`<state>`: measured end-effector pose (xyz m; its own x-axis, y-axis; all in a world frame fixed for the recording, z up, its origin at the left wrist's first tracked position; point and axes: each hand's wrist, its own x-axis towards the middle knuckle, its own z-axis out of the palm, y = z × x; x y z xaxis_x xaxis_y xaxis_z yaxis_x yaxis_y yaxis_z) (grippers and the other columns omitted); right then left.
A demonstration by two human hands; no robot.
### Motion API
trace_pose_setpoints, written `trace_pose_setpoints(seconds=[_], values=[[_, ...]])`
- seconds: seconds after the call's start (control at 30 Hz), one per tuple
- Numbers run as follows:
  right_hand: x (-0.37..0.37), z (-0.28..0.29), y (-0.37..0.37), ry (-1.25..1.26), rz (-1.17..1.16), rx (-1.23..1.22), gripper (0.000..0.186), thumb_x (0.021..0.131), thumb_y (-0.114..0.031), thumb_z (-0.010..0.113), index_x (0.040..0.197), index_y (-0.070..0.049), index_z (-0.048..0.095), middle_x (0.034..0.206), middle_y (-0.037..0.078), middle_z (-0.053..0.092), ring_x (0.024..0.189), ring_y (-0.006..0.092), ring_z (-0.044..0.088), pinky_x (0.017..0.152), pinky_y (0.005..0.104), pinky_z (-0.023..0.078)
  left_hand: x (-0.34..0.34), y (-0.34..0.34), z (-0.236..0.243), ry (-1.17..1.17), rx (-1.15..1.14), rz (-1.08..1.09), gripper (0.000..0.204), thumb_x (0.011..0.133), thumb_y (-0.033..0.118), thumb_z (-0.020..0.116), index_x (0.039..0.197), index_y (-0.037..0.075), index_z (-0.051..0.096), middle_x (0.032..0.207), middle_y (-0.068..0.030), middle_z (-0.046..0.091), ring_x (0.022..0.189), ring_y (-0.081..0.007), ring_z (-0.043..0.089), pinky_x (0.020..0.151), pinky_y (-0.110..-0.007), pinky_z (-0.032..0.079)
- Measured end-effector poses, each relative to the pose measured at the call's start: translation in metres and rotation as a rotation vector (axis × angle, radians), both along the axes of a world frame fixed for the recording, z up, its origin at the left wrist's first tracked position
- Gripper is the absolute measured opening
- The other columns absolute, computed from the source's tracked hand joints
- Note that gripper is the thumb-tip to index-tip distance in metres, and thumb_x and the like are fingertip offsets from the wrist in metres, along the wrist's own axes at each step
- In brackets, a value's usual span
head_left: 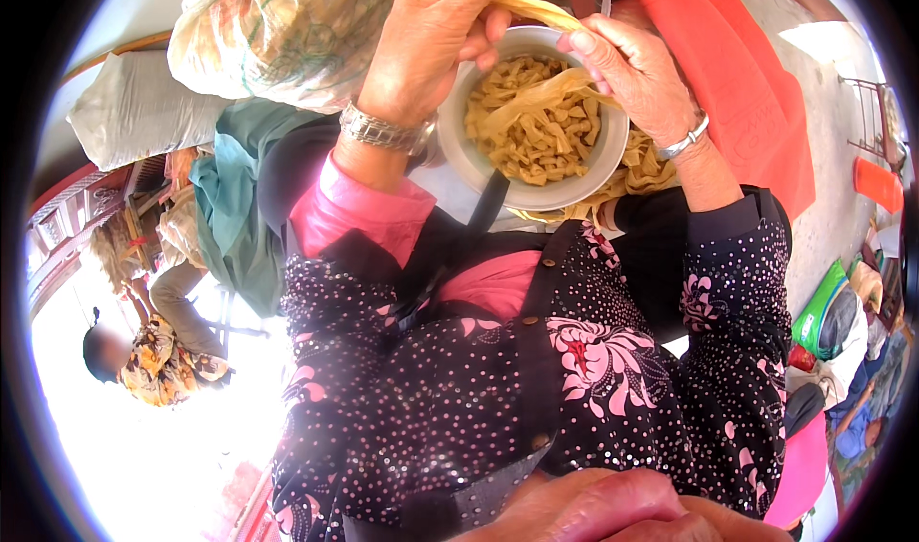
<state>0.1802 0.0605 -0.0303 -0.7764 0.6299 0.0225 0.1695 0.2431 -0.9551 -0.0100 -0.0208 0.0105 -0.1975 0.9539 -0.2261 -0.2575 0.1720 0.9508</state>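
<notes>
A soft, pale-yellow strip (538,10) stretches between my two hands. My left hand (431,39) has its fingers closed on the strip's left part, at the top edge of the view. My right hand (634,71) pinches its other end between thumb and fingers. Below them a white bowl (452,145) holds many small, yellow-brown knotted pieces (546,149). Another long yellowish strip (536,100) lies across these pieces and reaches up to my right fingers; whether it belongs to the held one I cannot tell. More flat yellowish strips (646,170) lie beside the bowl, under my right wrist.
A large, full plastic sack (287,39) stands at upper left, near a white bag (144,106) and teal cloth (244,197). Red cloth (742,92) hangs right of the bowl. Another person (168,355) is at far left. A green packet (818,307) lies among items at right.
</notes>
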Motion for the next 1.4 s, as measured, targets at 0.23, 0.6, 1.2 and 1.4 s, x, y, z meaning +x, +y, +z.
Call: trace_pose_setpoints(seconds=[0.23, 0.6, 1.2, 1.4], values=[[-0.011, 0.009, -0.011, -0.02, 0.058, -0.302, 0.035, 0.096, -0.038, 0.05, 0.099, -0.004, 0.06, 0.069, -0.002, 0.051, 0.058, 0.0054, 0.048, 0.053, 0.0199, 0.041, 0.001, 0.002, -0.008, 0.003, -0.014, 0.025, 0.02, 0.09, 0.019, 0.06, 0.091, -0.001, 0.064, 0.061, 0.0024, 0.047, 0.043, -0.0009, 0.031, 0.041, -0.017, 0.03], [-0.001, 0.026, 0.012, 0.081, 0.108, 0.102, 0.031, 0.096, -0.03, 0.049, 0.081, -0.003, 0.055, 0.068, 0.003, 0.048, 0.063, 0.0109, 0.044, 0.059, 0.0258, 0.038, -0.018, 0.009, -0.001, -0.124, 0.063, 0.213, 0.017, 0.09, 0.015, 0.058, 0.089, -0.001, 0.061, 0.061, 0.0013, 0.044, 0.047, -0.0041, 0.031, 0.044, -0.02, 0.03], [-0.046, 0.037, 0.102, -0.154, -0.156, 0.615, 0.026, 0.09, -0.023, 0.051, 0.078, 0.0, 0.055, 0.074, 0.02, 0.058, 0.072, 0.0369, 0.057, 0.063, 0.0438, 0.043, -0.039, 0.107, -0.008, 0.362, 0.172, 0.317, 0.02, 0.087, 0.014, 0.056, 0.07, 0.004, 0.058, 0.057, -0.0014, 0.054, 0.042, -0.0086, 0.046, 0.039, -0.022, 0.038], [-0.044, 0.017, 0.104, -0.31, -0.132, 0.68, 0.021, 0.09, -0.023, 0.05, 0.086, -0.003, 0.058, 0.071, 0.021, 0.059, 0.072, 0.0376, 0.059, 0.064, 0.0452, 0.045, -0.034, 0.106, -0.016, 0.578, 0.106, 0.348, 0.023, 0.085, 0.015, 0.058, 0.066, 0.002, 0.056, 0.055, -0.0015, 0.052, 0.042, -0.0092, 0.047, 0.037, -0.023, 0.037]])
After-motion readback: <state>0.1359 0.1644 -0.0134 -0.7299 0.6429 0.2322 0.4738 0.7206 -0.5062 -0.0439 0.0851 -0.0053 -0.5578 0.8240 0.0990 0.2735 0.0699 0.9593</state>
